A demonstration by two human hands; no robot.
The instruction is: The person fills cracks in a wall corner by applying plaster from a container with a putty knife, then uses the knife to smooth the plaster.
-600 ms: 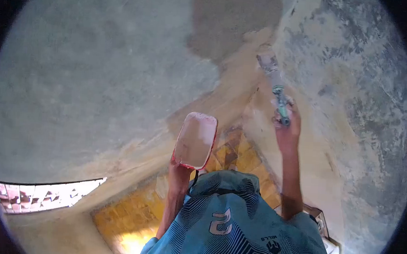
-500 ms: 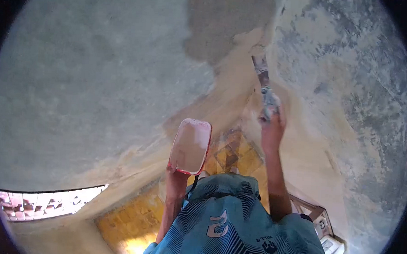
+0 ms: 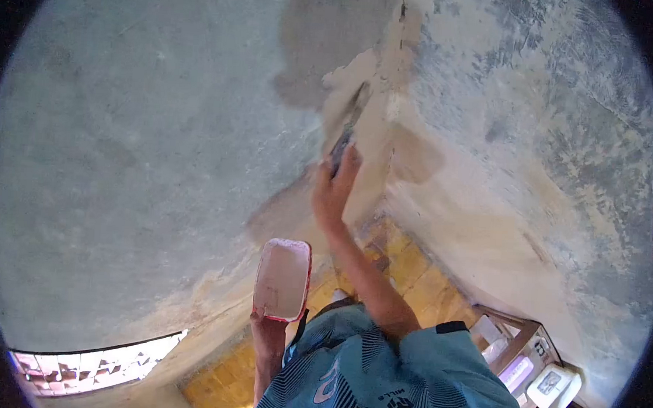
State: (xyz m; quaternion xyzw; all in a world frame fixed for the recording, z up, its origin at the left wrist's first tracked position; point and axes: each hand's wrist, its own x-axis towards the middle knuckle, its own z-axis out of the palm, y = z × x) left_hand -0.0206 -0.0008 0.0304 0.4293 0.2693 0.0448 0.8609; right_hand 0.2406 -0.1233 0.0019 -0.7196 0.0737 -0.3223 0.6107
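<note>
My right hand (image 3: pixel 335 188) is closed around the handle of a putty knife (image 3: pixel 357 106), whose blade points up and away from me. The blade overlaps the pale, bare strip of the left wall (image 3: pixel 153 136), close beside the corner. Low in the view, my left hand (image 3: pixel 267 329) grips the near end of a rectangular tub (image 3: pixel 283 279) with a red outer edge and whitish smears along its rim. The tub's open top faces up, showing a pale interior.
The right wall (image 3: pixel 537 126) is patchy grey and white. Yellow floor tiles (image 3: pixel 412 264) lie below the corner. At lower right stands a wooden-framed shelf (image 3: pixel 518 347) with a white container (image 3: pixel 553 386). A barred opening (image 3: pixel 100 362) lets in light at lower left.
My right hand has swung left with the putty knife, from the right side of the corner to the left wall. The tub sits lower in the view as the camera has shifted.
</note>
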